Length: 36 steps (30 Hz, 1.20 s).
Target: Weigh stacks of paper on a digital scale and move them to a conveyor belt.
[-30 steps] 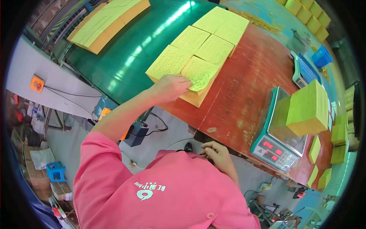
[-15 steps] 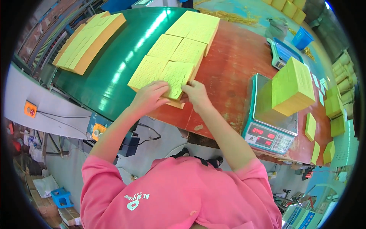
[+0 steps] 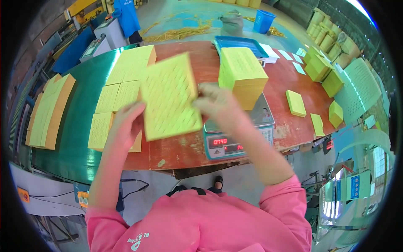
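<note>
Between my two hands is a stack of yellow embossed paper sheets [image 3: 172, 98], raised off the table with its patterned face toward me. My left hand [image 3: 127, 122] grips its left edge, and my right hand [image 3: 219, 103], somewhat blurred, closes on the right edge. Some fingers are hidden behind the paper. Left of it, similar yellow stacks [image 3: 100, 129] lie side by side where the green belt meets the red tabletop. A tall block of yellow paper [image 3: 242, 77] stands on the digital scale [image 3: 238, 140], just beyond my right hand.
More stacks [image 3: 50, 111] sit on the green conveyor belt [image 3: 77, 98] at left. Small yellow pieces [image 3: 296, 103] lie right of the scale on the red table [image 3: 180, 151]. Farther off are a blue tray [image 3: 239, 44], a blue bin [image 3: 263, 22] and a person in blue [image 3: 126, 17].
Both hands have lifted a yellow paper stack from the near end of the group and carried it right, toward the scale. The view has turned to the right.
</note>
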Available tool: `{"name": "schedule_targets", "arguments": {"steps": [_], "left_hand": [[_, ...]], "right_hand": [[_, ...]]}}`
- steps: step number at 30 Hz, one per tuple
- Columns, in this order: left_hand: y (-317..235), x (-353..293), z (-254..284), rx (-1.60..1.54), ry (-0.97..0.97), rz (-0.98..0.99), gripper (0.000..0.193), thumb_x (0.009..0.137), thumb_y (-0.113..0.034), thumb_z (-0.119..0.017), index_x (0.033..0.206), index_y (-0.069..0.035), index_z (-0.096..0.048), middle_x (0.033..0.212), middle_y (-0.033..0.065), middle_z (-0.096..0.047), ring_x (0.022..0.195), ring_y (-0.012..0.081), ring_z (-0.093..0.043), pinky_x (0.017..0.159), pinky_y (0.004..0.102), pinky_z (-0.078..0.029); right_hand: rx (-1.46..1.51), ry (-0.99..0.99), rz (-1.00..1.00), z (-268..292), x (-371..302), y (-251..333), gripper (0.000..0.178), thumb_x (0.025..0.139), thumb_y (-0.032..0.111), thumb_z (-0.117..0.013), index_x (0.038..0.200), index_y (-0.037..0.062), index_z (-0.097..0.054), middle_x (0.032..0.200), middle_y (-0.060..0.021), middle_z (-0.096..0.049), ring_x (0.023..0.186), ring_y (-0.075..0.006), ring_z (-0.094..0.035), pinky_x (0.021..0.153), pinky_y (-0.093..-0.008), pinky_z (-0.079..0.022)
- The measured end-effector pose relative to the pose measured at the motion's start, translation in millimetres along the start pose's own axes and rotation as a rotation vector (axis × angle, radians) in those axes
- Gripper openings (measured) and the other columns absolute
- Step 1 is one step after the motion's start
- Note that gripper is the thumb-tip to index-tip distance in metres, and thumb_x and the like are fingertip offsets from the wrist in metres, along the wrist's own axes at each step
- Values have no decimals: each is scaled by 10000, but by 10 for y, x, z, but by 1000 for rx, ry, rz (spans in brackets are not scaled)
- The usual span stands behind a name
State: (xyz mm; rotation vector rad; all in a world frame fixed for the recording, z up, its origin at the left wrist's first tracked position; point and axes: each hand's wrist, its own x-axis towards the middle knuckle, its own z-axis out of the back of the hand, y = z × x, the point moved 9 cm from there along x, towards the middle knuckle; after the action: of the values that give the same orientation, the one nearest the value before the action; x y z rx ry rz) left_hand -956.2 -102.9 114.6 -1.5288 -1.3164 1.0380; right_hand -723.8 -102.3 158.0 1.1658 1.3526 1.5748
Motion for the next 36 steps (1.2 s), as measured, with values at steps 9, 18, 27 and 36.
{"name": "schedule_targets", "arguments": {"steps": [9, 18, 27, 36], "left_hand": [[-114, 1601, -2003, 254, 283, 52, 186, 912, -271, -656, 938, -90, -686, 822, 31, -682, 711, 127, -622, 659, 287, -479], [379, 1818, -2129, 320, 166, 200, 196, 915, -267, -645, 874, -82, -691, 782, 58, -692, 648, 157, -629, 589, 297, -504], [396, 1837, -2109, 314, 183, 205, 200, 911, -276, -652, 864, -85, -687, 782, 54, -693, 646, 149, -625, 595, 289, -503], [454, 1832, -2171, 339, 213, 243, 211, 927, -288, -646, 873, -85, -667, 726, 37, -658, 631, 131, -614, 570, 269, -502]], "right_hand": [[-110, -305, -138, 2347, 574, 343, 233, 834, 134, -694, 1041, 27, -697, 861, -38, -682, 751, -122, -630, 683, -267, -492], [-12, -239, -252, 2694, 632, -222, 171, 830, 98, -720, 975, 14, -691, 878, -75, -688, 757, -163, -641, 722, -302, -533], [-53, -346, -242, 2649, 512, -112, 223, 823, 52, -713, 1020, -46, -675, 907, -112, -693, 785, -182, -660, 713, -312, -562], [-13, -323, -152, 2750, 498, -201, 244, 813, 51, -722, 1033, -43, -675, 904, -105, -697, 773, -168, -660, 702, -295, -553]]}}
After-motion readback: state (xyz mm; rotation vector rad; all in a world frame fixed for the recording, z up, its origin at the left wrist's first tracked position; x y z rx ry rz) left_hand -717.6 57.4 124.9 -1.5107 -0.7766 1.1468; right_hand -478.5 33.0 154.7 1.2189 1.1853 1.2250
